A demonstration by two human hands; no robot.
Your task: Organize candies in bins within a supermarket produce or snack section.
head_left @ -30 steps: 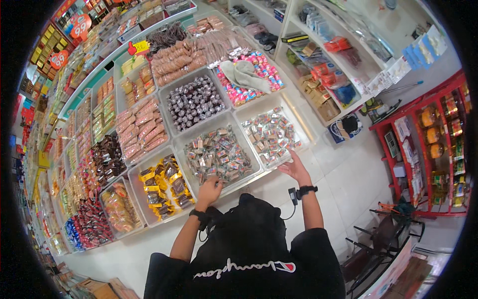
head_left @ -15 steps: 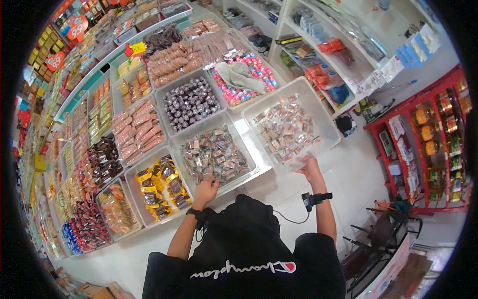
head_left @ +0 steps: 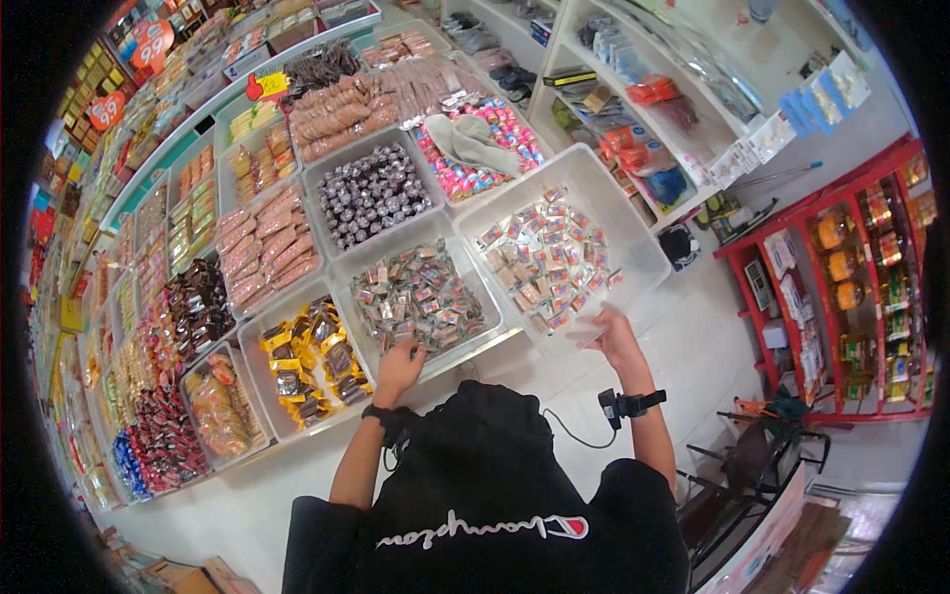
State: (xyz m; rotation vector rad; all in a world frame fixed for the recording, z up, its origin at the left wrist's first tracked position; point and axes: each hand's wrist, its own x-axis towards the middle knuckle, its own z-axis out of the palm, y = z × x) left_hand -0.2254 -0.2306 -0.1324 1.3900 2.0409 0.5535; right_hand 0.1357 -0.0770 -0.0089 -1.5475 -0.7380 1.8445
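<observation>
My right hand (head_left: 614,342) grips the near wall of a translucent plastic bin (head_left: 638,272), some fingers showing through the plastic. Small clear-wrapped candies (head_left: 544,257) lie loosely scattered across its bottom. The bin sits tilted at the right end of the display, its left side against a neighbouring bin (head_left: 492,307) heaped with similar wrapped candies (head_left: 421,297). At the near rim of that neighbouring bin is my left hand (head_left: 400,366), its fingers curled in beside the candies. What those fingers hold, if anything, is hidden.
Left of the candies stand bins of yellow-wrapped sweets (head_left: 315,366) and dark foil balls (head_left: 374,198). A grey cloth (head_left: 473,144) lies on pink-wrapped candies behind. White shelves (head_left: 658,114) rise at the back right, with a red rack (head_left: 831,287) and a dark chair (head_left: 757,455) farther right.
The translucent bin in my right hand has shifted left, closer against the neighbouring candy bin. My left hand stays at that bin's near rim. The view has shifted slightly.
</observation>
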